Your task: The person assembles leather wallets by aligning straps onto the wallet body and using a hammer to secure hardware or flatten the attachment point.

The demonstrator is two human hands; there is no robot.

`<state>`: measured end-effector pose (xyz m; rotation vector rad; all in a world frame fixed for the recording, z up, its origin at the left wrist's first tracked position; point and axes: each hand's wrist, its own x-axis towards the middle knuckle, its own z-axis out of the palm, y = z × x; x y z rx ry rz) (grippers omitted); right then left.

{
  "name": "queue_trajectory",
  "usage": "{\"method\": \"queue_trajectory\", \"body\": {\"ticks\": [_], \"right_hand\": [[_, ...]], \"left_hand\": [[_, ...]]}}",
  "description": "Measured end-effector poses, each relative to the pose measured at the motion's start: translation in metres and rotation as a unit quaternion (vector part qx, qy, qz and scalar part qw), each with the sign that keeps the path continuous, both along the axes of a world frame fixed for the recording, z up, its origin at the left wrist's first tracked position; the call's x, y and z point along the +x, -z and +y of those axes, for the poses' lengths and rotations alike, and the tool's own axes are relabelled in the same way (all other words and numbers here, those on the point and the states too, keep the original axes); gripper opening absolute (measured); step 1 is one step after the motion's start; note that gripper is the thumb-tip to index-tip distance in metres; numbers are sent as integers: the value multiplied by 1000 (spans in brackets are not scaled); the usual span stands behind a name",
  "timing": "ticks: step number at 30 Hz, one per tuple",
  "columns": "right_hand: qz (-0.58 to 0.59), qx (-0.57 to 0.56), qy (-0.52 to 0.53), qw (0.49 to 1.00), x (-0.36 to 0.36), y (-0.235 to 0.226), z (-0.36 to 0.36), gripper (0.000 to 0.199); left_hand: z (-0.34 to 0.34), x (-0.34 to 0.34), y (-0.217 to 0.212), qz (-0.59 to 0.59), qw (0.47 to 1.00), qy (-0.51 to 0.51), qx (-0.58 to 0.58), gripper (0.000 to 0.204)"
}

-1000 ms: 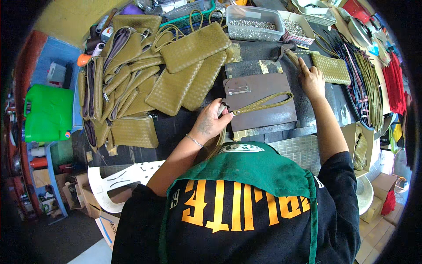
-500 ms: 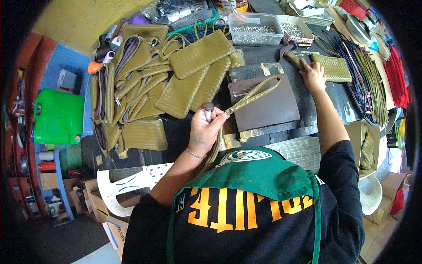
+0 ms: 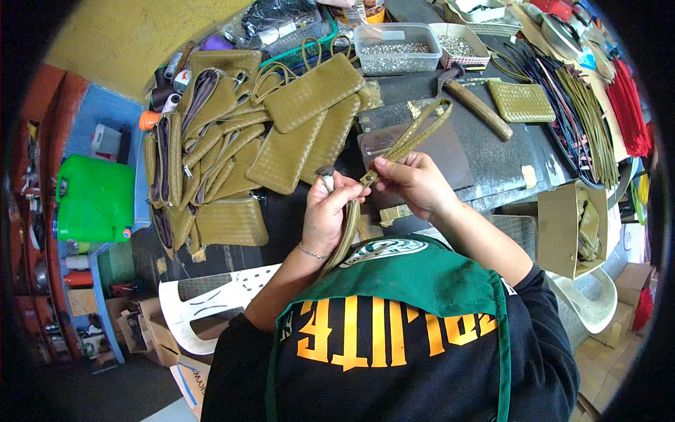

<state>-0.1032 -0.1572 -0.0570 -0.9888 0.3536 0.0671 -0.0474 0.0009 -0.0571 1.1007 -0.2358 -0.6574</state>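
An olive leather wrist strap [image 3: 410, 138] is looped over the brown pad [image 3: 453, 167], its tail running down toward my apron. My left hand [image 3: 325, 216] is closed on the strap's lower part. The same hand also grips a short rod-like tool with a dark, rounded end [image 3: 325, 171]. Just to the right, my right hand [image 3: 422, 186] pinches the strap at the base of its loop, near a small fitting. Beyond the pad lies a hammer [image 3: 479, 109] with a wooden handle. An olive woven pouch [image 3: 521, 102] rests to the right of the hammer.
A pile of olive pouches [image 3: 218, 141] covers the table's left. At the back stand a clear plastic box [image 3: 397, 63] and a paper tray [image 3: 460, 49] of small metal pieces. Thin straps [image 3: 587, 133] lie far right, above an open carton [image 3: 555, 239]. A green jug [image 3: 95, 197] stands left.
My right hand has let go of the hammer, which now lies on the table, and has come over to pinch the strap. My left hand still holds the strap and tool.
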Motion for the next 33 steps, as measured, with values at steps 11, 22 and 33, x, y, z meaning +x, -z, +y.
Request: {"method": "queue_trajectory", "body": {"ticks": [11,22,33], "right_hand": [[23,-35,40,998,2,-3,9,21],[-44,14,85,995,-4,-1,12,17],[-29,194,94,976,-10,1,19,12]], "left_hand": [[3,6,5,79,995,30,-54,18],[0,-9,-3,-358,913,-90,173,11],[1,-8,-2,-562,785,-180,187,22]]}}
